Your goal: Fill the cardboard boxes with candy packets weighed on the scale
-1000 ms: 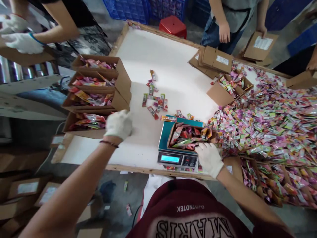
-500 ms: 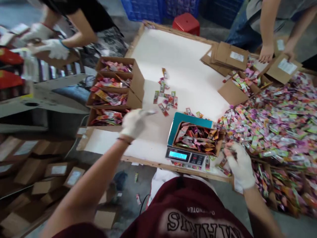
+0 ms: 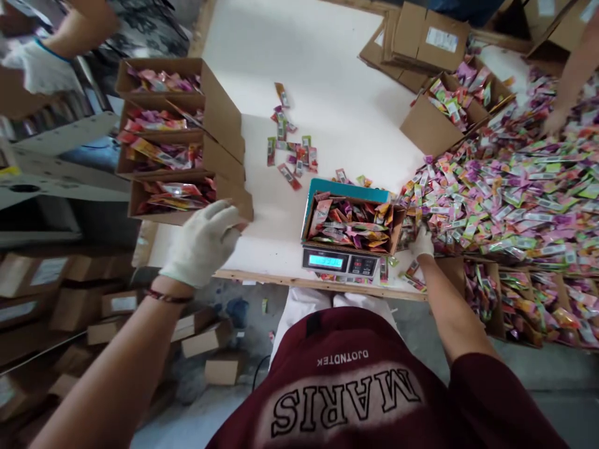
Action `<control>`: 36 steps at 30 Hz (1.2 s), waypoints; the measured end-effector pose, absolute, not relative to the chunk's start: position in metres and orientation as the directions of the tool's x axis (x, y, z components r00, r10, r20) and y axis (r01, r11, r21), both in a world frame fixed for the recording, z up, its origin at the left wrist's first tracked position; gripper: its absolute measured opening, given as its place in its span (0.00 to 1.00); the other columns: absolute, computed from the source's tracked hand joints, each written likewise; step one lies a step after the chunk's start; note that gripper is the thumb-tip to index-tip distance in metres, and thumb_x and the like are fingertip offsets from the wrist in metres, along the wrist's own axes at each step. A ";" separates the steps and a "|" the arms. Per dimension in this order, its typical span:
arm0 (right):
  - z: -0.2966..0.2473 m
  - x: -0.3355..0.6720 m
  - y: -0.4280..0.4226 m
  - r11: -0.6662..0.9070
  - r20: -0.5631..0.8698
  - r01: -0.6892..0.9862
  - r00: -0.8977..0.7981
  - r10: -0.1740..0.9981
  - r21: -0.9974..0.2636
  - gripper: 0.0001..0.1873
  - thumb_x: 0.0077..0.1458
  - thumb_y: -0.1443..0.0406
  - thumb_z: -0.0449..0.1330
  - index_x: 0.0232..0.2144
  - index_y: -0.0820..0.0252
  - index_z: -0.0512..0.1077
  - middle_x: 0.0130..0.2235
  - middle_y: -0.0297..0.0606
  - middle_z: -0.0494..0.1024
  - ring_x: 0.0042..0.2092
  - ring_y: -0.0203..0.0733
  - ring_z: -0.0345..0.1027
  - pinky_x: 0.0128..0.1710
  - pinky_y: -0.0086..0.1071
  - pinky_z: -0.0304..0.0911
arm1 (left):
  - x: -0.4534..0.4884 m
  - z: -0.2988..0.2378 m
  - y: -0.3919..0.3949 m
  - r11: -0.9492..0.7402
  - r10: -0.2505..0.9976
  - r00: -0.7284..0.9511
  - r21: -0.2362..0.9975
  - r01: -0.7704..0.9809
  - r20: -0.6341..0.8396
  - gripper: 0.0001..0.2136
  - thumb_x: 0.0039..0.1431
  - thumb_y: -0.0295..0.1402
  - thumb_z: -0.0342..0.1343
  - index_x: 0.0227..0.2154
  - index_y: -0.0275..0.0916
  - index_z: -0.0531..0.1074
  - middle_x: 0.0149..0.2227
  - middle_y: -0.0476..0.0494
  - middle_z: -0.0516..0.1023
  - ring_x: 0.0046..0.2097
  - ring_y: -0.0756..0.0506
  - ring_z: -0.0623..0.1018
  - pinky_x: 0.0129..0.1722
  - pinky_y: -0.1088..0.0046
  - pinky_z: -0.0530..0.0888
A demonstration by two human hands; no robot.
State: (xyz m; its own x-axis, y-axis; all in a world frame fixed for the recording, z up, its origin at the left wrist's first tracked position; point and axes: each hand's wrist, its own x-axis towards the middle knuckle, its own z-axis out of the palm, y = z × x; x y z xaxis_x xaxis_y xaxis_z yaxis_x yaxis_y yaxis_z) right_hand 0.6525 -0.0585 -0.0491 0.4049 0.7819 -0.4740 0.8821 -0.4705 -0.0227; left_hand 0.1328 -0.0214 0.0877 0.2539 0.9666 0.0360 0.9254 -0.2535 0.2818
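My left hand (image 3: 203, 243), in a white glove with bare fingertips, is over the near-left table edge, beside the nearest carton (image 3: 236, 196) in the left row. Its fingers are apart and I see nothing held. My right hand (image 3: 423, 242), also gloved, reaches among small packets at the edge of the big pile (image 3: 519, 199); its fingertips are hidden. Between my hands, an open carton (image 3: 397, 234) full of colourful packets sits on a teal-topped scale (image 3: 349, 188) with a lit display whose digits are blurred.
Loose packets (image 3: 299, 156) lie mid-table. Flattened cartons (image 3: 421, 37) and a filled carton (image 3: 423, 128) are at back right. More filled cartons (image 3: 496, 299) stand at right. Co-workers' hands show at left (image 3: 44, 65) and right (image 3: 556, 121). Boxes (image 3: 224, 369) lie on the floor.
My left hand has moved left and toward me; the small pale thing at its fingertips no longer shows. My right hand has moved from the carton's near corner into the packets. The view has shifted.
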 end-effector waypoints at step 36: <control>0.149 0.546 -0.011 0.516 -0.151 0.783 -0.590 0.793 -0.347 0.20 0.64 0.73 0.54 0.56 0.66 0.73 0.56 0.48 0.80 0.56 0.47 0.75 0.58 0.36 0.66 | 0.278 0.141 -0.040 -0.346 0.923 0.126 0.644 0.682 0.363 0.16 0.67 0.35 0.55 0.56 0.39 0.70 0.49 0.38 0.75 0.41 0.46 0.79 0.47 0.65 0.81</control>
